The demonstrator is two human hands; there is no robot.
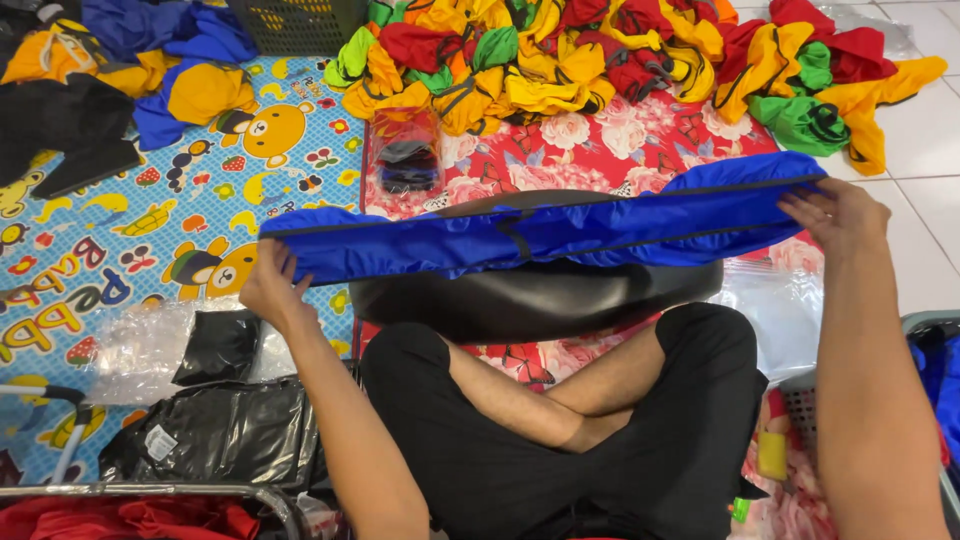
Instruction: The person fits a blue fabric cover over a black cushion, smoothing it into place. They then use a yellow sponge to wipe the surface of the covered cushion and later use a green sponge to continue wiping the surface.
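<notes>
**Blue cloth stretched between two hands**

Blue cloth [540, 232], folded into a long band, spans the space above the person's crossed legs [560, 430], which are in black trousers and nearest the camera. It hangs level over a black padded board [530, 295] that rests across the lap, and a thin dark strap runs along its length.

On the near left lie black garments in clear plastic bags [215, 430], with the rim of a metal basket [150, 492] holding red cloth below them. On the near right, the edge of a grey basket [925, 325] shows blue cloth inside.

The left hand [272, 285] grips the left end of the blue cloth, fingers curled together around the edge and thumb tucked behind. The right hand [835, 212] holds the right end from above, fingers pressed together and bent over the fabric, pinching it against the thumb.

Beyond the cloth, a small clear packet [405, 150] with dark pieces inside lies on a red flowered sheet [620, 140]. To its left is a blue play mat [190, 220] printed with bears and fruit.

Farthest off, a heap of yellow, red and green garments [620, 60] crosses the top, touching the flowered sheet. More blue, yellow and black garments [110, 70] are piled at the far left beside a dark basket [300, 25]. White floor tiles [930, 150] show at the right.
</notes>
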